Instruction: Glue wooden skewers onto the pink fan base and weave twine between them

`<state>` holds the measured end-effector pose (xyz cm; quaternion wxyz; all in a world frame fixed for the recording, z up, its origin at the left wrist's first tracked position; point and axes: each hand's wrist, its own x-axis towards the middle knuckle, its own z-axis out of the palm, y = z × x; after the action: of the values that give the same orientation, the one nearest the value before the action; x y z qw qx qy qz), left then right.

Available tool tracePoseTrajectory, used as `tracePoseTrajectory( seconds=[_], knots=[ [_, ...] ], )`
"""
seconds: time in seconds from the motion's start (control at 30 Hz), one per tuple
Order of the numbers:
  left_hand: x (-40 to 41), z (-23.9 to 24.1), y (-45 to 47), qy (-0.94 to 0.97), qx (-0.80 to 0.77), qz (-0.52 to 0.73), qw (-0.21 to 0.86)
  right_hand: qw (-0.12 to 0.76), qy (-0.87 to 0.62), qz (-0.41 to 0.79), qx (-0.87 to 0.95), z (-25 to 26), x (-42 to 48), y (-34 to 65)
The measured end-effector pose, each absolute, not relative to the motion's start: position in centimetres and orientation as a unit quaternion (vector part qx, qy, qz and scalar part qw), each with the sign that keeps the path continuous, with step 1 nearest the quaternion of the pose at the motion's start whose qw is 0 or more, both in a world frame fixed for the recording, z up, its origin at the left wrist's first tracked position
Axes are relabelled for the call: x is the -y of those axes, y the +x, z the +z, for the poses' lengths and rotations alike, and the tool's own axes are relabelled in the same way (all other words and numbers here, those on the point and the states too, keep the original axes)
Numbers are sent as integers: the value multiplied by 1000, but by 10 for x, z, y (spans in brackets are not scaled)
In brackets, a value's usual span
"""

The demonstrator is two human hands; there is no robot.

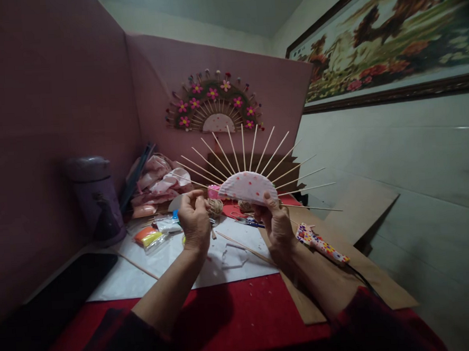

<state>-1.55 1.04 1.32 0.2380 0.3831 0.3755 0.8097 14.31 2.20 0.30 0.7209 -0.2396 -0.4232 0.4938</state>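
Observation:
My right hand [276, 223] grips the lower edge of a half-round white paper piece with pink dots [248, 187], from which several thin wooden sticks [275, 153] fan out upward and sideways. It is held upright above the table. My left hand [194, 220] is closed just left of the fan, its fingers pinched beside a ball of brown twine [216, 206]; a thin strand seems to run from it, though I cannot make it out clearly.
A finished fan with pink flowers [214, 105] hangs on the pink board behind. A purple flask [95, 197], pink cloth [159, 183], clay packets [149, 238], loose sticks, white paper [176, 264], a patterned glue gun [322, 242] on cardboard [368, 278] and a dark phone [74, 280] surround the hands.

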Motion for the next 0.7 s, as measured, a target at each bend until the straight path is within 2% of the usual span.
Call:
tracePoseTrajectory(
  seconds=[0.17,0.3,0.7],
  knots=[
    [-9,17,-24,526,-441,726,39,715,-234,458,474,-4,-25,146],
    [-10,15,-29,563,-501,650,-101,700,-229,435,518,-9,-26,147],
    [-7,19,-36,570,-530,582,-236,691,-224,484,489,-2,-20,145]
  ],
)
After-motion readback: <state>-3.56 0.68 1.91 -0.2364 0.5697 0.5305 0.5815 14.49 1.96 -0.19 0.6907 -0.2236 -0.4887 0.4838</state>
